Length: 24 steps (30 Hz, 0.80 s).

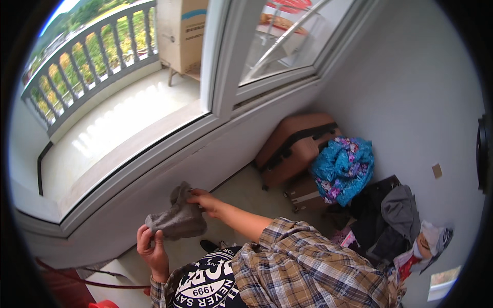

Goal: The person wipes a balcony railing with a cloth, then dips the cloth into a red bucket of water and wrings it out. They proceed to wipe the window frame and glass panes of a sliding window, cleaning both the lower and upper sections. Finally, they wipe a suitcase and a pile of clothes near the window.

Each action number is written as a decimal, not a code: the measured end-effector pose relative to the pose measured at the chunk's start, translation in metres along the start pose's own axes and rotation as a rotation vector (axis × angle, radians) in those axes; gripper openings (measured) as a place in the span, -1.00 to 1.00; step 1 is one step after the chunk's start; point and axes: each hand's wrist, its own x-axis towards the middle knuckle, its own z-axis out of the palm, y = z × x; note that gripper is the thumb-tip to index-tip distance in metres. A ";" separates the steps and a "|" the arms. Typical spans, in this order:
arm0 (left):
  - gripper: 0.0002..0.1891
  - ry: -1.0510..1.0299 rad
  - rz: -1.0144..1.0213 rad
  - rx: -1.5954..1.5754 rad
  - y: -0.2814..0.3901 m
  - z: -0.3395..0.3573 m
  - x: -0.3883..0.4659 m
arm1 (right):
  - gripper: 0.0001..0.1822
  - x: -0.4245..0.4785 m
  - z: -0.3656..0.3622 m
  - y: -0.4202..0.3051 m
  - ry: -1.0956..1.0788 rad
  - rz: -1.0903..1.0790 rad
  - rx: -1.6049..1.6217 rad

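Note:
A grey cloth [181, 223] hangs between my two hands in front of the low wall under the window. My left hand [152, 248] pinches its near left corner between thumb and fingers. With the arm stretched forward, my right hand [206, 202] grips the cloth's other end. The fabric sags in folds between the two grips, and its lower part droops. Just beyond the cloth is the white window frame [154, 150], apart from it.
A brown suitcase [296, 138] stands in the corner. Beside it are a blue floral bag [342, 169] and a heap of dark clothes [385, 215]. Outside, a cardboard box [181, 38] stands near the balcony balustrade [92, 57]. A red object [65, 285] lies at lower left.

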 end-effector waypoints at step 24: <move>-0.71 -0.152 0.345 -0.055 0.159 0.252 0.017 | -0.11 0.009 -0.275 0.031 -0.140 -0.628 -0.945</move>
